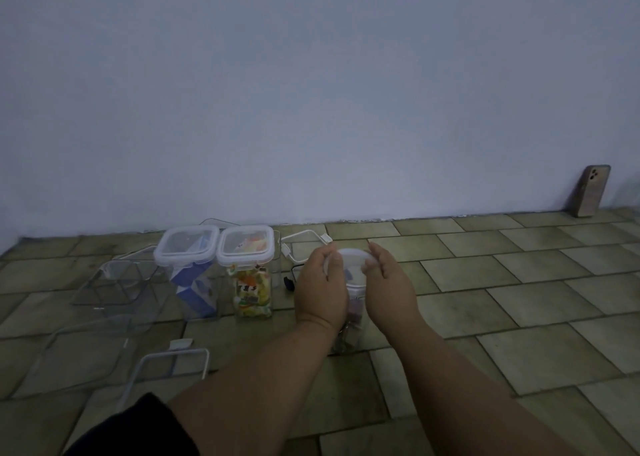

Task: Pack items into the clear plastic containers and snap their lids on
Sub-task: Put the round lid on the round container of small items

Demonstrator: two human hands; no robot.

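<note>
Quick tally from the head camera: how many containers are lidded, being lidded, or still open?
Lidded square containers: 2 (blue box, sweets)
Round container being lidded by left hand and right hand: 1
Open empty containers: 2 ()
Total: 5

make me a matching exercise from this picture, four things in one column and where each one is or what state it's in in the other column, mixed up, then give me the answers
Things:
1. phone
2. container with blue box
3. round lid
4. empty container

Places or states:
A. held between the left hand and right hand
B. lying on its side on the tiled floor, no lid on it
C. leaning upright against the wall
D. standing with a square lid on top

Pairs: 1-C, 2-D, 3-A, 4-B
</note>
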